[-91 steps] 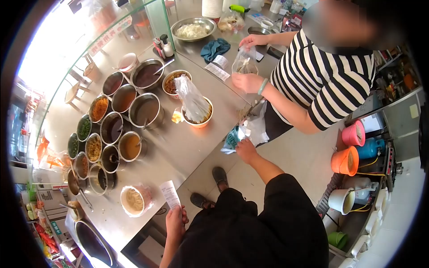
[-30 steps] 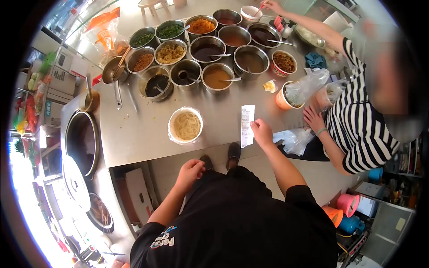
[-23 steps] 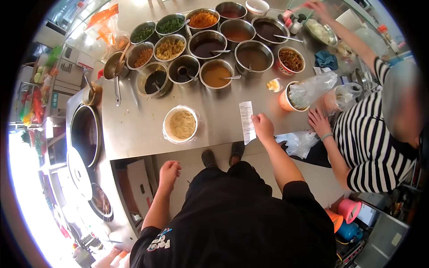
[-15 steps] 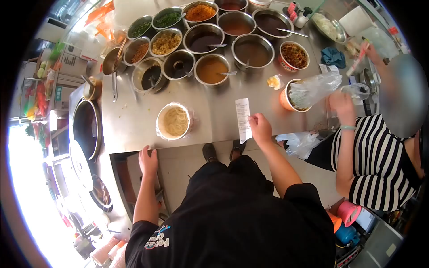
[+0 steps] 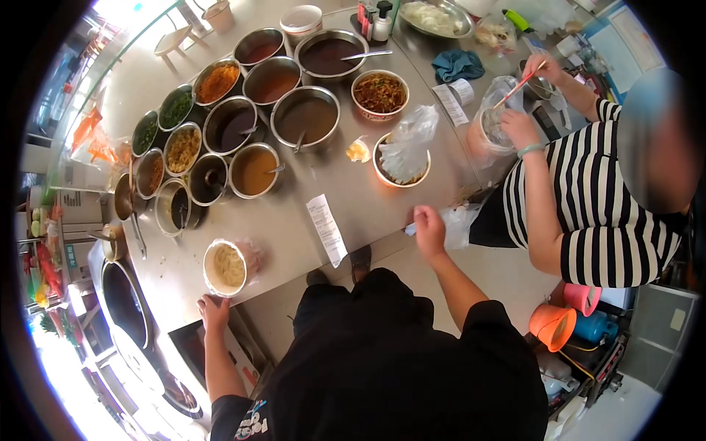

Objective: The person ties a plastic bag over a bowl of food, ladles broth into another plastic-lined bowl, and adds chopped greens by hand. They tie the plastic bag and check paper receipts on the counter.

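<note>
My left hand (image 5: 214,314) rests at the counter's front edge, fingers stretched out just below a paper tub of noodles (image 5: 230,266) with clear plastic around its rim. My right hand (image 5: 429,229) is at the front edge further right, fingers curled in and thumb up. A thin clear plastic bag (image 5: 460,223) shows right beside it; I cannot tell whether the fingers grip any of it. A printed receipt (image 5: 326,229) lies on the counter between my hands, its lower end at the edge. Beyond my right hand stands a tub (image 5: 401,176) with a plastic bag over it.
Steel pots of sauces (image 5: 305,117) and toppings (image 5: 217,81) crowd the back left. A full tub of chopped topping (image 5: 380,95) and a blue cloth (image 5: 457,66) lie behind. At right, a person in a striped top (image 5: 544,191) works over a bagged tub (image 5: 489,128) with red chopsticks.
My right hand has let go of the receipt and moved right, toward the plastic bag. My left hand has come closer to the noodle tub. The view has turned.
</note>
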`<state>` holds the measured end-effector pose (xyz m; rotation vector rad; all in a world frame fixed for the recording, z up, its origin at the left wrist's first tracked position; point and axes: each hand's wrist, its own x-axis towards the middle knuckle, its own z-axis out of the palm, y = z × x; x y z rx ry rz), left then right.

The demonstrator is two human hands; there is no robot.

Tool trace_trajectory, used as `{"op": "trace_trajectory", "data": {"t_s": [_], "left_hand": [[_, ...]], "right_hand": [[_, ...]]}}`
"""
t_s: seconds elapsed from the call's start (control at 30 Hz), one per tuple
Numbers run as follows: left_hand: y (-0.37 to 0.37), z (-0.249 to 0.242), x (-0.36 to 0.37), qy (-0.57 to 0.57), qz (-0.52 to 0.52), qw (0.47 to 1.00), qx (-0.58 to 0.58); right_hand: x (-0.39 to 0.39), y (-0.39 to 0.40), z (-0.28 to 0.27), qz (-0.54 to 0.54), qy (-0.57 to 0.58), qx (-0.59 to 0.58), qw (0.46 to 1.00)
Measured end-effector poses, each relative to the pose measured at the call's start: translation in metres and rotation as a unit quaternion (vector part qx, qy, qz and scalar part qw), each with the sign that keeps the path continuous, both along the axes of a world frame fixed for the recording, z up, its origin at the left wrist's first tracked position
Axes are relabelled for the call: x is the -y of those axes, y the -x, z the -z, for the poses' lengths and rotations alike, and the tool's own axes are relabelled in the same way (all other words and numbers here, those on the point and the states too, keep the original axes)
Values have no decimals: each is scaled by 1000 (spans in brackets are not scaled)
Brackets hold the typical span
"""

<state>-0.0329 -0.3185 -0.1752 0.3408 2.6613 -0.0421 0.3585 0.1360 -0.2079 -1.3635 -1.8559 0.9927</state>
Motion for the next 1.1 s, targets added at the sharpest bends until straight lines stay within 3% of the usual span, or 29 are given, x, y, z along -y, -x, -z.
{"op": "trace_trajectory", "data": {"t_s": [0.07,0.2,0.4,0.73,0.8,0.83,0.9,1.0,1.1], "left_hand": [[1,3,6,4,-2,1000,2],[13,21,18,5,8,1000,9],[14,15,12,3,-4,1000,27],[7,8,6,3,7,1000,18],[16,22,18,-6,34,999,31],[22,38,29,6,69,998,5],[23,39,32,-25,69,997,13],[15,26,21,3,32,999,10],[5,7,3,-16,-6,1000,9]], "right_hand": [[-43,-6,1,14,-131,57,990],[-126,21,-9,15,-240,102,965],[-196,57,4,2,-213,249,945],[-226,64,-1,-9,-151,271,951],[-237,61,7,-21,-149,352,924],[-243,58,20,-15,-97,282,954],[-273,33,98,-56,-117,232,964],[-250,40,67,-108,-157,256,948],[-196,31,29,-90,-198,207,954]]}}
